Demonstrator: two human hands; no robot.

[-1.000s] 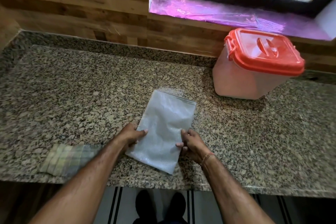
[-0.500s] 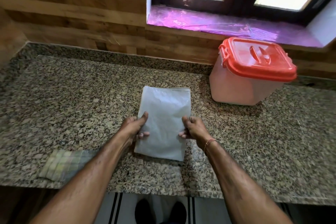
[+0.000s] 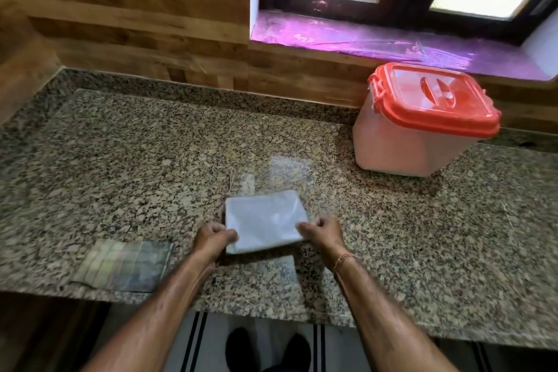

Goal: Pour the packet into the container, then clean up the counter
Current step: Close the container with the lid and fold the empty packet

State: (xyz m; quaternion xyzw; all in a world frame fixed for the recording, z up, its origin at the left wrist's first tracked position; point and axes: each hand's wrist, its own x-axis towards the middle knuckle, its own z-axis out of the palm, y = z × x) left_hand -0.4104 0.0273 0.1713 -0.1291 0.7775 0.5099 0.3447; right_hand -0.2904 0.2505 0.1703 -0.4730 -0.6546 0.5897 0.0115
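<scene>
Item: folded packet [image 3: 264, 220], gripped in both my hands.
Left hand [image 3: 213, 240] and right hand [image 3: 323, 232] pinch its near corners over the granite surface [image 3: 136, 160]; lidded container [image 3: 416, 136] stands far right; checked cloth [image 3: 126, 266] lies left.

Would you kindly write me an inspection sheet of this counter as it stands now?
Surface: speckled granite counter.
Job's things: folded white plastic packet, held at both sides; pale plastic container, red lid on, back right.
Clutter: folded checked cloth near the front edge, left; short string beyond the packet.
Grippers: left hand and right hand each grip the packet.
Cables: nothing seen.
Surroundings: wood-panelled wall; window sill under purple film.
</scene>
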